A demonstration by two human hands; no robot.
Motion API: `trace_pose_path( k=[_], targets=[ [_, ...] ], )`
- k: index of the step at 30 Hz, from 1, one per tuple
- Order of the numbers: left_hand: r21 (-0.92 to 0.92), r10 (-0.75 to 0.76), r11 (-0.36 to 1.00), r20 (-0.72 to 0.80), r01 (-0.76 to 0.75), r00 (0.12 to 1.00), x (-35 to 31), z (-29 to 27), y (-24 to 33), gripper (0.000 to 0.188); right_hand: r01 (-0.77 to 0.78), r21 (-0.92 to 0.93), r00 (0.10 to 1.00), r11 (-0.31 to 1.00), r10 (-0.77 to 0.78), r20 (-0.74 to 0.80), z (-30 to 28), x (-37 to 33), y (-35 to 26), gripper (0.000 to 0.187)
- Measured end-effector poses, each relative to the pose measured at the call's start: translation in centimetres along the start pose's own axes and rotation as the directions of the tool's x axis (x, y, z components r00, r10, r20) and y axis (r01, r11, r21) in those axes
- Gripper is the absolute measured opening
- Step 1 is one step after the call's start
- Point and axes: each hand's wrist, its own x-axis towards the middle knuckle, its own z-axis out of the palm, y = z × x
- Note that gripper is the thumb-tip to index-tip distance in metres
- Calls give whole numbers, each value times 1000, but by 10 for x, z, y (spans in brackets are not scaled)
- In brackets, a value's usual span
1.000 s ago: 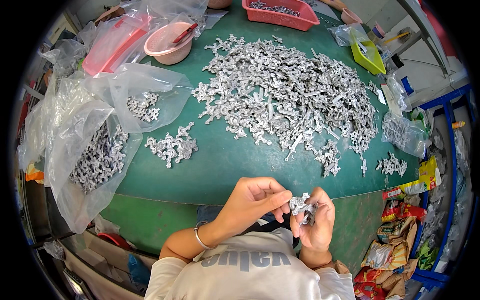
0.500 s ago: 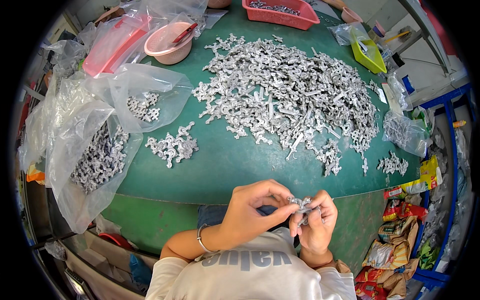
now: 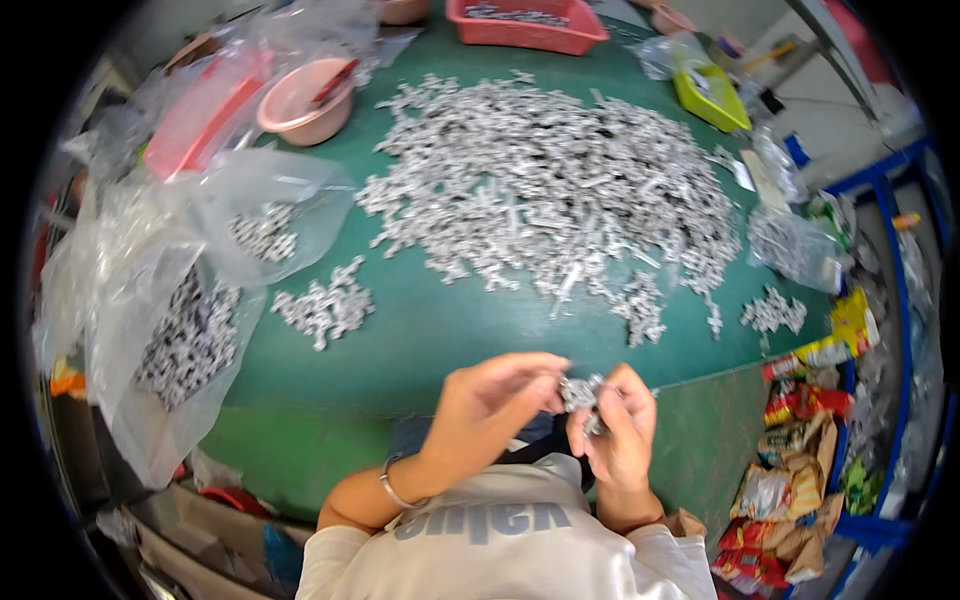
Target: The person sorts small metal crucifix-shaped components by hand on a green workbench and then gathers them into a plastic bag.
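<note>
Close to the table's front edge, my two hands meet over several small silver-grey metal castings [image 3: 580,393]. My right hand [image 3: 618,420] is closed around them, thumb and fingers pinching. With thumb and fingertips, my left hand [image 3: 492,405] grips the left side of the same castings; motion blur hides the exact contact. Beyond the hands spreads a wide heap of like metal castings [image 3: 550,180]. A smaller pile of castings [image 3: 325,305] lies on the left part of the table, and another little pile of castings [image 3: 773,311] on the right.
Clear plastic bags [image 3: 150,350] holding castings cover the table's left side. At the back stand a pink basin [image 3: 305,125], a red-pink tray [image 3: 530,37] and a yellow-green basket [image 3: 715,105]. A blue rack [image 3: 890,250] and colourful packages [image 3: 785,480] line the right.
The whole view has shifted slightly, so the table things appear further left, and it is more blurred. Both hands stay together on the castings.
</note>
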Motion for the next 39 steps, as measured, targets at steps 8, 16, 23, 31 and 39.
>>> trace_pose_path(
  k=[8, 16, 23, 31, 39],
  targets=[
    [201, 204, 964, -134, -175, 970, 9, -20, 2, 23, 223, -687, 601, 691, -653, -462, -172, 76, -45, 16],
    [339, 174, 934, -164, -110, 971, 22, -29, -21, 19, -161, -947, 665, 279, -678, -313, -225, 79, -60, 21],
    [838, 237, 380, 321, -392, 917, 51, 11, -46, 37, -44, -971, 916, 237, -377, -133, -136, 56, -36, 34],
    [764, 18, -44, 645, -644, 764, 107, 59, -97, 39, -28, -994, 956, 110, -288, -58, -117, 63, -10, 21],
    [863, 108, -115, 504, -492, 857, 84, 4, -74, 29, -79, -757, 968, 648, -131, -214, -111, 60, -1, 11]
  ],
)
